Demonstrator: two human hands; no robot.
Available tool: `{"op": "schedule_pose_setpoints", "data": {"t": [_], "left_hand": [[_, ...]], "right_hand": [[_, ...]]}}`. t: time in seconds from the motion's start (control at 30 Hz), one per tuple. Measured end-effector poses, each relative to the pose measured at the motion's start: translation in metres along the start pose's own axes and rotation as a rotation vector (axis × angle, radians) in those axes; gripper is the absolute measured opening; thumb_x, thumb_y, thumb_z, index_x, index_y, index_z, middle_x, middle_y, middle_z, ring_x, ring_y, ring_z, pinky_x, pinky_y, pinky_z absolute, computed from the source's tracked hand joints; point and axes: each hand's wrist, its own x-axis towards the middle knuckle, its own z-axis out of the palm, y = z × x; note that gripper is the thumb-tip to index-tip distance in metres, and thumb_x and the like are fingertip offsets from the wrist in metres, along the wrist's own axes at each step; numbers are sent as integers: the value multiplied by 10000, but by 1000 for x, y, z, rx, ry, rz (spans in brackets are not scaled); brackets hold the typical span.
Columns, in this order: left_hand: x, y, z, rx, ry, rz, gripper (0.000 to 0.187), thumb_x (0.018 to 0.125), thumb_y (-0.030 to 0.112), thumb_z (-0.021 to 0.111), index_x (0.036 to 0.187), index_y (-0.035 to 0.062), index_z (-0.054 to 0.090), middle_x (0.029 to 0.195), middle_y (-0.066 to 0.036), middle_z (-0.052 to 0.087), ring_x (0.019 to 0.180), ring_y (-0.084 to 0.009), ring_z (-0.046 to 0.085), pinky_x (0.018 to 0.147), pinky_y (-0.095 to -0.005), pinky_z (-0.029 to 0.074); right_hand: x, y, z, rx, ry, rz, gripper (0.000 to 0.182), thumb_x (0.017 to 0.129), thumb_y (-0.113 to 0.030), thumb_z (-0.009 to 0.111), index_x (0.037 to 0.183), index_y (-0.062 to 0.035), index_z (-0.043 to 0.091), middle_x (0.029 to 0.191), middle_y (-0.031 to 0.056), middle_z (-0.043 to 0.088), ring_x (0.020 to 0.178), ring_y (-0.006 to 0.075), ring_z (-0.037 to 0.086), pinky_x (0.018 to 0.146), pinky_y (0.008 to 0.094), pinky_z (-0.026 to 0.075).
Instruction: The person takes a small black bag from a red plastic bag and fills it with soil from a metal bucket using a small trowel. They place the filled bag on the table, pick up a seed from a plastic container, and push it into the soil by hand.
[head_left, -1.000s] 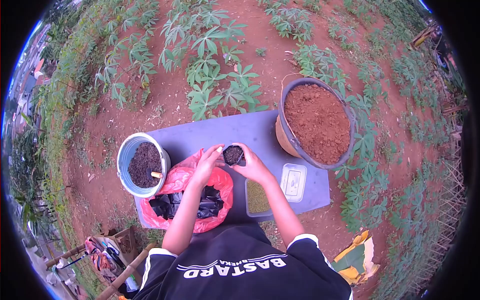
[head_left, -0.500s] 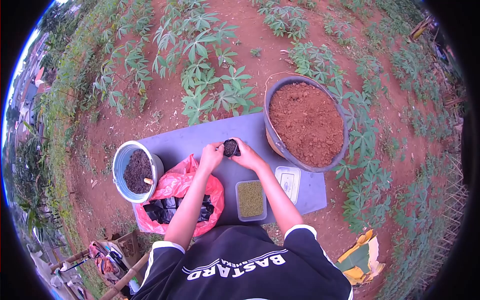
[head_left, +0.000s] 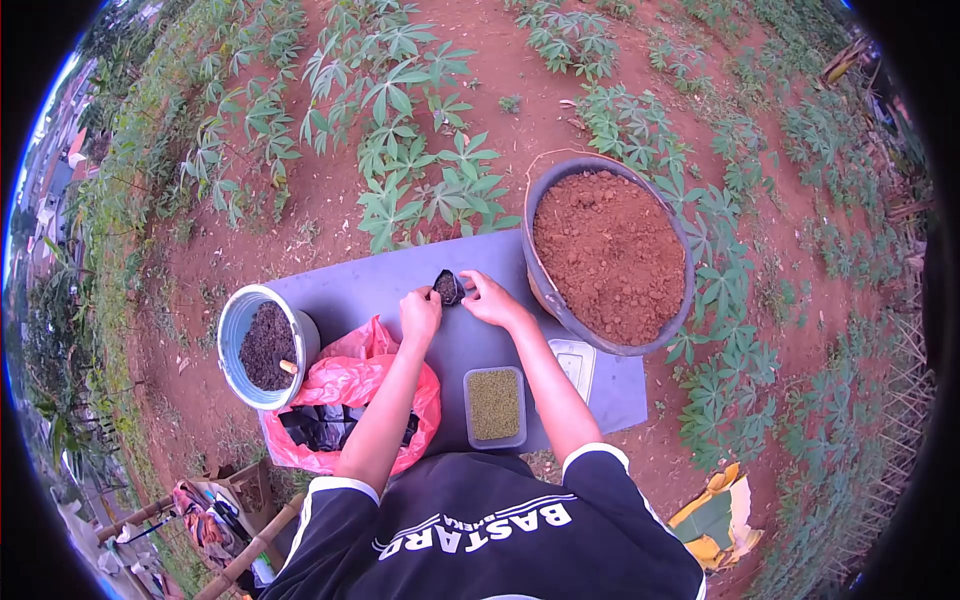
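A small black plastic seedling bag [head_left: 447, 287] filled with dark soil stands over the far middle of the grey table [head_left: 400, 275]. My left hand [head_left: 420, 314] pinches its left edge between closed fingers. On the other side, my right hand [head_left: 491, 302] has its fingers apart, with the tips right at the bag's rim. Nearer my body, between my forearms, sits a clear tub of small greenish seeds or grains [head_left: 495, 404]. A pink plastic bag [head_left: 425, 400] lies beside my left forearm, with folded black plastic [head_left: 325, 425] inside.
At the left stands a pail [head_left: 308, 335] of dark soil with a light-coloured handle [head_left: 289, 367] sticking out. A large tub [head_left: 690, 285] of reddish soil occupies the right. A pale lid or tray [head_left: 574, 365] lies near my right forearm. Leafy plants [head_left: 440, 190] grow beyond the table.
My right hand has loosened from around the seedling bag and its fingers have spread. The bag has shifted slightly left, with my left hand still at its edge.
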Motion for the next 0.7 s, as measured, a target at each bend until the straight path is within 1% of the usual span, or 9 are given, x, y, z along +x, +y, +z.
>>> {"op": "schedule_pose_setpoints", "data": {"t": [0.2,0.27,0.4,0.47,0.5,0.57,0.6,0.67,0.7], "left_hand": [[4,-19,4,20,-88,60,259,887,204,608,984,6,743,826,-282,683,845,-419,702,786,-475,545],[4,-19,3,13,-94,40,302,908,197,598,1119,20,721,915,-282,704,922,-405,712,841,-443,541],[4,-15,3,-68,-90,9,384,923,236,585,1238,31,662,1021,-294,688,1025,-431,670,913,-465,522],[-2,0,-7,-60,-242,-25,486,944,254,576,1368,18,561,1181,-304,649,1174,-426,607,1008,-452,474],[-2,-5,-2,-62,-241,-26,486,944,254,576,1368,18,561,1181,-304,649,1174,-426,607,1008,-452,474],[0,-25,11,-48,-278,156,617,953,259,568,1482,-9,398,1420,-302,495,1300,-412,518,1086,-433,418],[-4,-22,8,-49,-277,155,617,953,259,568,1482,-9,398,1420,-302,495,1300,-412,518,1086,-433,418],[-12,-11,-1,-18,-276,288,746,941,218,588,1535,-58,230,1571,-286,292,1439,-407,347,1182,-399,309],[-12,-17,3,-20,-275,287,746,941,218,588,1535,-58,230,1571,-286,292,1439,-407,347,1182,-399,309]], "right_hand": [[2,-2,7,-202,-60,-43,615,870,-131,623,1449,-40,436,1318,191,575,1137,286,620,990,376,491],[3,-3,5,-151,-55,-30,619,881,-158,629,1458,-41,434,1336,202,572,1160,296,615,1009,378,481],[6,-18,-3,-106,-35,3,613,921,-222,641,1473,-42,445,1396,221,560,1257,321,577,1068,384,442],[6,-19,-2,-96,-19,-27,597,935,-236,634,1471,-44,453,1406,214,557,1288,320,556,1083,381,428],[6,-20,-2,-83,-1,-61,582,949,-250,628,1469,-46,461,1416,207,554,1318,319,534,1099,379,414],[5,-22,-2,-69,-31,-53,570,955,-242,619,1469,-52,463,1428,198,546,1327,316,526,1106,377,406],[5,-22,-2,-55,-58,-44,558,960,-234,610,1470,-57,465,1439,189,539,1335,313,519,1112,374,399],[5,-17,2,-74,-65,-52,552,961,-230,609,1468,-64,470,1437,193,538,1334,318,519,1113,374,399],[5,-15,4,-92,-70,-60,545,961,-226,609,1466,-70,475,1436,197,537,1333,322,518,1114,373,399]]}}
